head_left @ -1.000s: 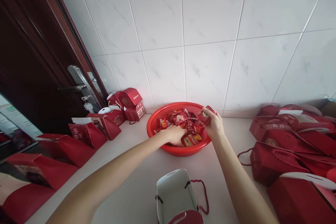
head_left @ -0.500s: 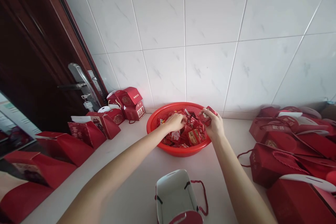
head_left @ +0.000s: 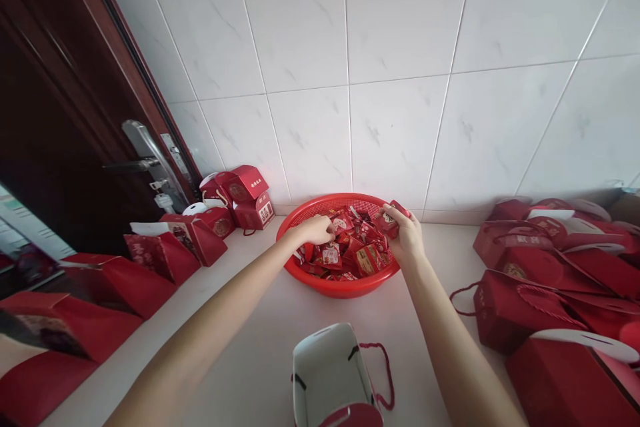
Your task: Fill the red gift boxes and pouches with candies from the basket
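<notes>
A red plastic basket [head_left: 340,289] with perforated sides stands against the wall, filled with small red wrapped candies [head_left: 367,259]. My left hand [head_left: 317,230] reaches into its left side, fingers curled down among the wrappers. Whatever those fingers pinch is hidden. At the basket's right rim, my right hand [head_left: 409,235] is closed around red candy packets [head_left: 389,223], which stick out past the thumb and fingers. Nearer to me, between my forearms, an open gift box [head_left: 333,370] with a white inside and a red rope handle [head_left: 389,373] shows nothing in it.
Red gift boxes [head_left: 540,307] crowd the right side of the white table [head_left: 240,347]. More red boxes [head_left: 120,280] line its left edge, with a stacked pair [head_left: 253,197] at the back. A dark door [head_left: 60,80] with a metal handle is at the left, beside a tiled wall [head_left: 395,133].
My left hand has moved left within the basket, uncovering candies in the middle. My right hand keeps its packets at the right rim. The view has shifted slightly.
</notes>
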`<state>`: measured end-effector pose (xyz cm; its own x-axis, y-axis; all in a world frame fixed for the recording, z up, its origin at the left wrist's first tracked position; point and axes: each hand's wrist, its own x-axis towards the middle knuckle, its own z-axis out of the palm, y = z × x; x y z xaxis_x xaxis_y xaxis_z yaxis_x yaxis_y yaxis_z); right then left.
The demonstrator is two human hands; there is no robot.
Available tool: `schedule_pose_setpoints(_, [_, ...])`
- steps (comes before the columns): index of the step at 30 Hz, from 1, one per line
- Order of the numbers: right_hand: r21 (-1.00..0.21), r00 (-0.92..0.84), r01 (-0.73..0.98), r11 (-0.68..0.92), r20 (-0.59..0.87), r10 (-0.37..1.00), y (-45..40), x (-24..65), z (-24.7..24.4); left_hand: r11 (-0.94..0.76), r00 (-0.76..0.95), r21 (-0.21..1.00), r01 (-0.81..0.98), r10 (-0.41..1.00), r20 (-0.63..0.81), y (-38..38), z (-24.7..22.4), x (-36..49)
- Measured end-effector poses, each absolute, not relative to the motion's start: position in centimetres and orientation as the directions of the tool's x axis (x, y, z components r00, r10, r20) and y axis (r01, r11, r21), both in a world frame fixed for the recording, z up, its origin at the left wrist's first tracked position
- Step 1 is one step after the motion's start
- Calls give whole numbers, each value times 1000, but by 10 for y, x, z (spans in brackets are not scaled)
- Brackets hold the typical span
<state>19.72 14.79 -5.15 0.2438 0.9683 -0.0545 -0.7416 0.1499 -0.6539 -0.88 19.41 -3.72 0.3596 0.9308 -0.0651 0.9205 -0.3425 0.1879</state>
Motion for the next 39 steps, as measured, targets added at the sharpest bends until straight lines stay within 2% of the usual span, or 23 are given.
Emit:
schedule_pose_setpoints(6, [-666, 241, -732, 146, -52, 969, 149, 197, -52, -338, 358, 133, 932, 918, -172, 191, -39, -6])
schedule_pose_setpoints(12, [-665, 237, -731, 150, -41, 971, 149, 197, -53, -344, 363, 158, 926, 925, -114, 189, -44, 9])
schedule_pose_setpoints(16, [-674, 224, -724, 144, -32, 974, 150, 197, -53, -367, 374, 234, 900, 927, 12, 188, -44, 11])
schedule_pose_setpoints(21, [-693, 163, -714, 105, -18, 987, 148, 196, -52, -419, 311, 334, 844, 891, 331, 183, -32, 10])
schedule_pose_setpoints(24, [-703, 101, -708, 69, -3, 995, 145, 196, -50, -495, 311, 344, 798, 827, 468, 176, -29, 13])
schedule_pose_setpoints(28, [-708, 31, -705, 40, 25, 999, 141, 196, -47, -599, 361, 305, 741, 738, 571, 170, -31, 23])
schedule_pose_setpoints(34, [-713, -18, -700, 21, 47, 999, 143, 196, -50, -707, 483, 276, 651, 667, 567, 167, -34, 29])
schedule_pose_setpoints(37, [-715, -26, -699, 12, 41, 999, 144, 196, -51, -750, 550, 333, 571, 651, 523, 165, -25, 23])
schedule_pose_setpoints(39, [-713, -16, -701, 13, 33, 999, 144, 196, -51, -710, 525, 375, 596, 698, 487, 165, -15, 14])
